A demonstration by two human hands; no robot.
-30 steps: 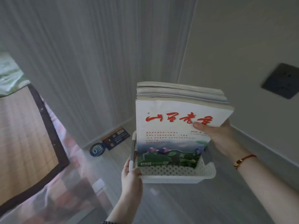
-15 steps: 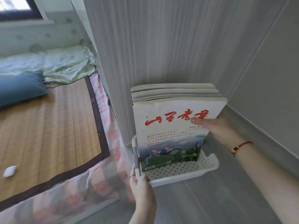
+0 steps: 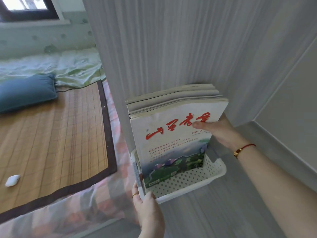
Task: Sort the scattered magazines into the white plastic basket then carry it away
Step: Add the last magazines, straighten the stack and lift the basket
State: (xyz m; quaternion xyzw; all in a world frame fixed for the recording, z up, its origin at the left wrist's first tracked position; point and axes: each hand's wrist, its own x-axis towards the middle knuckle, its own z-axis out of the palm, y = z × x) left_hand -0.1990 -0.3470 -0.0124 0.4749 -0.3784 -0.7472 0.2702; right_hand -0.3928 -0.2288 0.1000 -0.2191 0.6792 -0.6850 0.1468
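Note:
A white perforated plastic basket [image 3: 192, 182] is held up in the air in front of me. Several magazines [image 3: 171, 134] stand upright in it, the front one white with red characters and a landscape picture. My left hand [image 3: 147, 210] grips the basket's near left corner from below, thumb over the rim. My right hand [image 3: 217, 129] holds the stack's right edge, with the thumb pressed on the front cover and the fingers hidden behind the magazines.
A ribbed grey wall [image 3: 171, 48] rises right behind the basket, meeting a plain wall [image 3: 291, 100] at the right. To the left lies a bed with a bamboo mat [image 3: 51, 134], a blue pillow [image 3: 25, 91] and a small white case [image 3: 12, 180].
My view has swung left and up: the bed, pillow and window came into sight, and the floor items and wall socket left it. Both hands keep the same hold on basket and magazines.

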